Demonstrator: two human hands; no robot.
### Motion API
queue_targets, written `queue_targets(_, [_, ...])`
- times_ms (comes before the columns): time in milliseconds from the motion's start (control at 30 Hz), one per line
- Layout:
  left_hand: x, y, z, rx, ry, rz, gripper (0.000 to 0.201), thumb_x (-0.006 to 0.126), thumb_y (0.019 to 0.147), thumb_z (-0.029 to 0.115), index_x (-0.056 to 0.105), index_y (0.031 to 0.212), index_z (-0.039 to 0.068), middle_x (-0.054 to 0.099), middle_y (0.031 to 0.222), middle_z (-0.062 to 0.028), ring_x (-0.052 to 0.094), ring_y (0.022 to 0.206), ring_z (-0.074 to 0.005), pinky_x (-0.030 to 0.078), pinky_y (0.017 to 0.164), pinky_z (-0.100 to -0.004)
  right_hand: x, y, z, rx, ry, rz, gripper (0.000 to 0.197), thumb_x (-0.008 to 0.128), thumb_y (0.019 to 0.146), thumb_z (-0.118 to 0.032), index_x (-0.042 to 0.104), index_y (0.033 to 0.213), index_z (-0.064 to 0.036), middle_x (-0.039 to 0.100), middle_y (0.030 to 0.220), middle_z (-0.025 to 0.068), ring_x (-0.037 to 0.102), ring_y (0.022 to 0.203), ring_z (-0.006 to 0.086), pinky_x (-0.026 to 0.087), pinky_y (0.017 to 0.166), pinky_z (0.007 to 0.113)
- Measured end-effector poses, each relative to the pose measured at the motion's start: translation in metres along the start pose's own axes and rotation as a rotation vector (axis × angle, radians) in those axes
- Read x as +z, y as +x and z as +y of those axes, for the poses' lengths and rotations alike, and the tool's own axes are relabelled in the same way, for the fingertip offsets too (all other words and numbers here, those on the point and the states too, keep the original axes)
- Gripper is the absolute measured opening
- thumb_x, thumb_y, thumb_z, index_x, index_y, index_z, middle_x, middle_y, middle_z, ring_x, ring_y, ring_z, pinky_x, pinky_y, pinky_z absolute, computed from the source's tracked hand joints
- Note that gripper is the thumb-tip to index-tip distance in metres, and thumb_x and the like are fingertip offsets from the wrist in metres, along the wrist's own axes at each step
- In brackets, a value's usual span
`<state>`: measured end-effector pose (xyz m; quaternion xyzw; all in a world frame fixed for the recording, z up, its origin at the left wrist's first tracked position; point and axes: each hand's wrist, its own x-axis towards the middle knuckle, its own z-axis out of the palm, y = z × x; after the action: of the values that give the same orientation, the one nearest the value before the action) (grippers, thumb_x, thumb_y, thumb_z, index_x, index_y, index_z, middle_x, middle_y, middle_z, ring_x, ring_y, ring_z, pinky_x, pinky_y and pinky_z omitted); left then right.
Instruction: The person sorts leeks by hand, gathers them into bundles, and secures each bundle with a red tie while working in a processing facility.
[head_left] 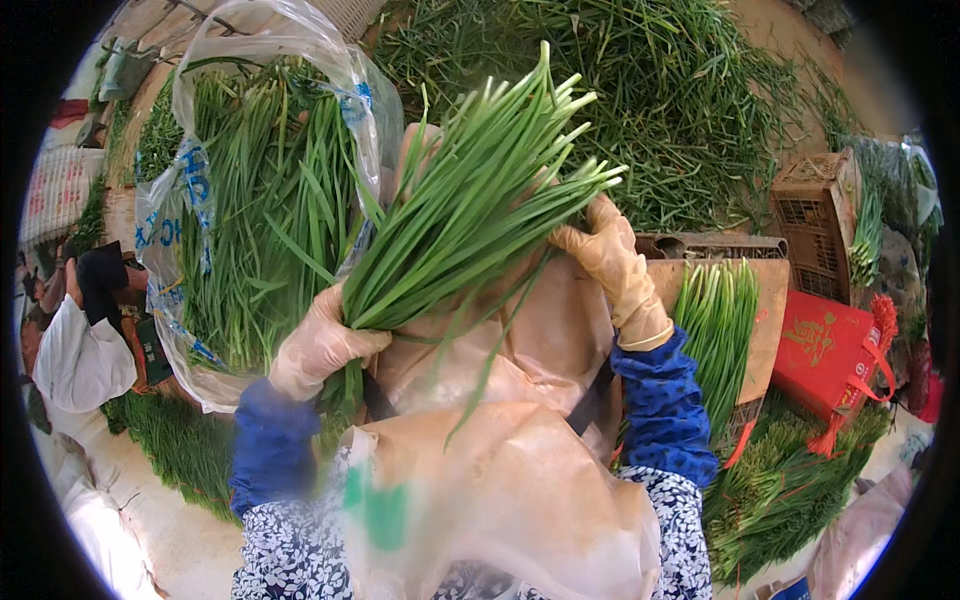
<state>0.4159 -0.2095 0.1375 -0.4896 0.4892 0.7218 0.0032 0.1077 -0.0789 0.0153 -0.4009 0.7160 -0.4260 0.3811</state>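
Note:
A thick bunch of garlic chives [460,200] lies slantwise across the space before me, its pale cut ends fanned out at the upper right. My left hand [325,340], in a thin pale glove, is wrapped round the leafy lower end. My right hand [608,260], in a yellowish glove, is at the cut-end side, its fingertips up against the stalks; part of the fingers is behind them. A few loose leaves [485,370] dangle below the bunch over my tan apron [500,480].
At left, a clear plastic bag [185,220] holds many chives. A big heap of loose greens [650,100] spreads at the back. At right are a chive bundle [715,320] on a board, a red box [820,350] and a brown crate [815,215]. Tied bundles [790,490] lie lower right.

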Motion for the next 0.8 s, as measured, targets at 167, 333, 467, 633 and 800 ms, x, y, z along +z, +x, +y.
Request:
queue_targets(167, [0.003,-0.01,0.007,0.254,0.197,0.048,0.062,0.065,0.072,-0.008,0.056,0.132,0.008,0.068,0.091,-0.002,0.064,0.065,-0.0157,0.051,0.059,-0.0292,0.018,0.016,-0.052,0.019,0.809,0.309,0.021,0.064,0.091,-0.001,0.065,0.111,0.0003,0.067,0.102,0.0042,0.062,0.093,0.0139,0.049,0.086,0.025])
queue_targets(333, [0.001,-0.014,0.014,0.538,1.102,0.246,0.077,0.066,0.069,-0.004,0.051,0.142,0.017,0.065,0.109,-0.0181,0.068,0.085,-0.035,0.054,0.076,-0.0348,-0.031,0.019,-0.024,0.208,0.68,-0.111,0.021,0.062,0.094,-0.005,0.064,0.114,0.0002,0.068,0.092,0.0024,0.063,0.075,0.011,0.051,0.062,0.022])
queue_targets(467, [-0.002,-0.008,-0.002,0.515,1.309,0.221,0.084,0.061,0.065,-0.007,0.051,0.143,0.023,0.064,0.113,-0.0166,0.067,0.084,-0.0372,0.055,0.071,-0.0409,-0.056,0.024,0.012,0.196,0.307,-0.185,0.017,0.067,0.09,-0.002,0.069,0.107,-0.0024,0.068,0.087,0.0029,0.063,0.073,0.0103,0.052,0.061,0.024])
queue_targets(633, [-0.004,-0.002,-0.014,0.68,1.364,0.302,0.085,0.056,0.068,-0.008,0.048,0.144,0.029,0.057,0.091,-0.0143,0.063,0.066,-0.0325,0.053,0.059,-0.041,-0.103,0.046,-0.003,0.056,-0.025,0.089,0.015,0.065,0.093,-0.009,0.071,0.105,-0.0019,0.07,0.084,0.0027,0.06,0.067,0.0086,0.05,0.061,0.023])
queue_targets(800, [-0.002,0.001,-0.016,0.752,1.518,0.368,0.079,0.052,0.078,-0.002,0.043,0.147,0.035,0.043,0.068,-0.0073,0.055,0.05,-0.0221,0.05,0.047,-0.0362,-0.132,0.08,-0.04,0.141,-0.804,0.288,0.034,0.068,0.092,-0.016,0.065,0.125,-0.0118,0.067,0.12,0.0058,0.062,0.105,0.0201,0.05,0.09,0.034])
